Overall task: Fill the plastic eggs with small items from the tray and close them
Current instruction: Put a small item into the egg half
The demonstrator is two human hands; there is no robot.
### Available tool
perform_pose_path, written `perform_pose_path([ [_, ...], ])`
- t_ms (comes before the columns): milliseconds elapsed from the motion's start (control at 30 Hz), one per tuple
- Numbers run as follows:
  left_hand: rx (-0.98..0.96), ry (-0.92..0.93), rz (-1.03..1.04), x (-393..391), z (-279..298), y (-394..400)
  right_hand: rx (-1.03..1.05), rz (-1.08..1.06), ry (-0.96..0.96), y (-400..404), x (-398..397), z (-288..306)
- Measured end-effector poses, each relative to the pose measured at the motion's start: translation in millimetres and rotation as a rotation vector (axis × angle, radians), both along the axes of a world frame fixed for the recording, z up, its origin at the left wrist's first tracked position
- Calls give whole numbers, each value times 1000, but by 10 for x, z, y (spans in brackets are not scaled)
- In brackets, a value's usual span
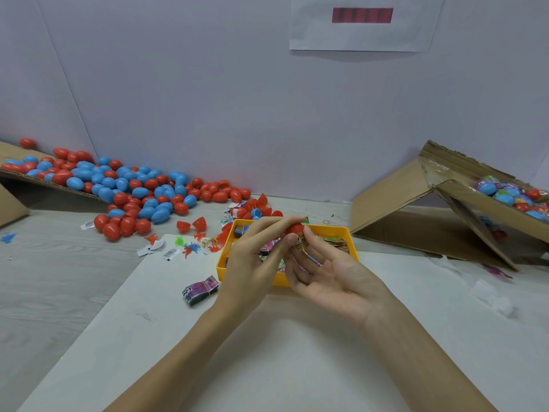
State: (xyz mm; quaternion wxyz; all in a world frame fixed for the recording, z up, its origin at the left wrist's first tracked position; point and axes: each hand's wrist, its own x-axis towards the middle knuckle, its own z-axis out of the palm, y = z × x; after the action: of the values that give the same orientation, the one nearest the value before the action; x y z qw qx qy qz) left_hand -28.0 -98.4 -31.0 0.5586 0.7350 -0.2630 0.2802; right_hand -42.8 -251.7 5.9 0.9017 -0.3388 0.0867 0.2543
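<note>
My left hand (255, 257) has its grip clenched around a red egg (294, 228), thumb and fingers pinching it above the yellow tray (350, 242). My right hand (329, 272) lies palm up just beside it, thumb and forefinger pinching a small wrapped packet (300, 242) right under the egg; the other fingers are loosely spread. I cannot tell whether the egg is open or already snapped together, since the fingers cover most of it.

Both hands hover over the tray, which holds more wrapped packets (335, 241) in pink, green and black. It sits at the far edge of a white sheet (267, 352) spread over the counter (53, 278). Near the tray's left side, on the sheet, lies a banded bundle (200, 289) of dark packets.

Beyond the tray to the left I see open red egg halves (191, 225), small plastic figures (193, 248) in red, blue and green, and scraps of paper (154, 246). Farther left, a big pile of red and blue eggs (133, 188) spills off a cardboard flap (17, 173) onto the counter.

On the right stands a tilted cardboard box (416, 218), and in its upper part I see eggs (511, 194) in clear wrapping. A paper notice (362, 34) hangs on the wall behind.
</note>
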Motion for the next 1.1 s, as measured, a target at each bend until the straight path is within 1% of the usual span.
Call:
perform_pose_path([
  [200, -48, 11, 12, -25, 32, 1, -28, -7, -58, -27, -7, 16],
  [300, -61, 52, 11, -33, 55, -4, -102, -44, -147, -20, -8, 21],
  [433, -75, 88, 7, -67, 91, -24, -103, -87, -215, 1, -17, 15],
  [533, -98, 102, -17, -78, 117, -17, -87, -41, -212, 13, -36, 29],
  [633, -141, 141, -77, -87, 142, -15, -38, -17, -165, 41, -49, 35],
  [767, -249, 229, -162, -99, 154, -5, -2, -11, -123, 62, -43, 18],
  [867, -268, 251, -154, -105, 136, 3, 3, -2, -100, 62, -42, 5],
  [967, -270, 236, -128, -110, 110, -37, 14, -15, -81, 71, -40, 5],
  [1100, -260, 216, -81, -94, 92, -77, -15, -20, -117, 62, -34, 1],
])
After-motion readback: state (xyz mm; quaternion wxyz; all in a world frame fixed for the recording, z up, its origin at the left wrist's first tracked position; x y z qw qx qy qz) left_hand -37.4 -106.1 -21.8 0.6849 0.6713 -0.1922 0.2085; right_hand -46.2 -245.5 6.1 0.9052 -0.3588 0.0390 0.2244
